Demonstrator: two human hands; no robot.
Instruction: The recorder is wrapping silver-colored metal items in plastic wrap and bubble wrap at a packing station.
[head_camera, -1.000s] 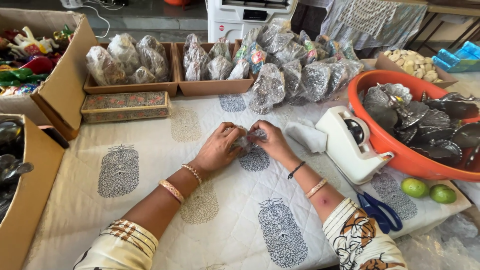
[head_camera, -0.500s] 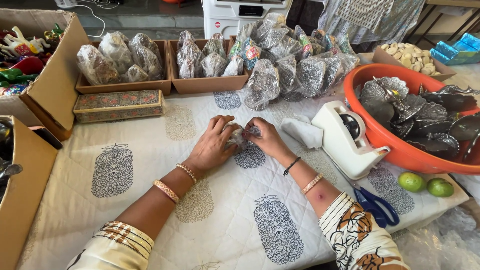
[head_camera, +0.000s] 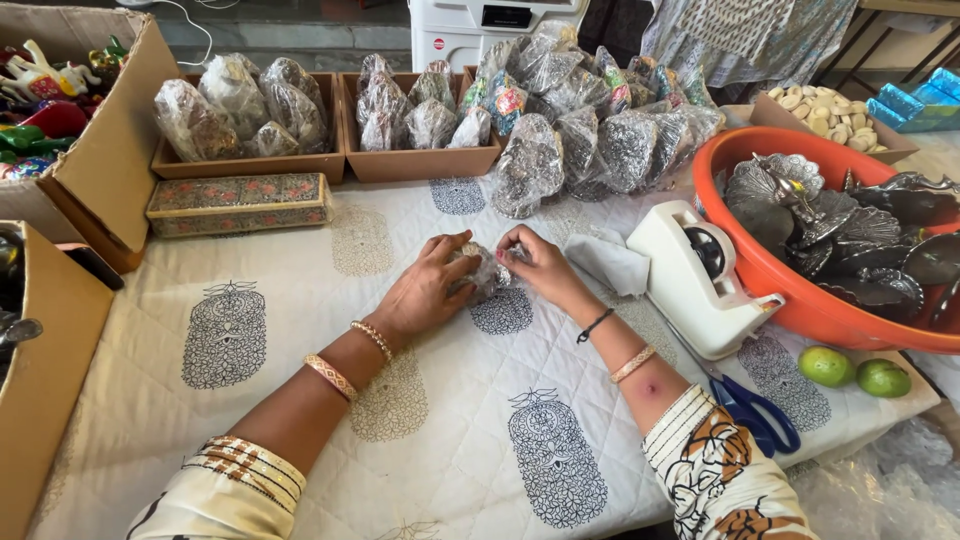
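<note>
My left hand (head_camera: 425, 290) presses down on a small item wrapped in clear plastic (head_camera: 486, 270) that lies on the printed white cloth (head_camera: 300, 380). My right hand (head_camera: 540, 265) pinches the wrap at the item's right end, fingers closed on the plastic. Both hands sit close together near the middle of the table. What is inside the wrap is mostly hidden by my fingers.
A white tape dispenser (head_camera: 695, 285) stands right of my hands, beside an orange tub (head_camera: 800, 305) of silver metal pieces. Blue scissors (head_camera: 755, 410) and two limes (head_camera: 855, 372) lie at right. Trays of wrapped items (head_camera: 420, 130), a patterned box (head_camera: 238, 203) and cardboard boxes (head_camera: 95, 170) line the back and left.
My hands have stayed on the wrapped item; my right fingers have shifted slightly along the wrap's end. The view has drifted a little.
</note>
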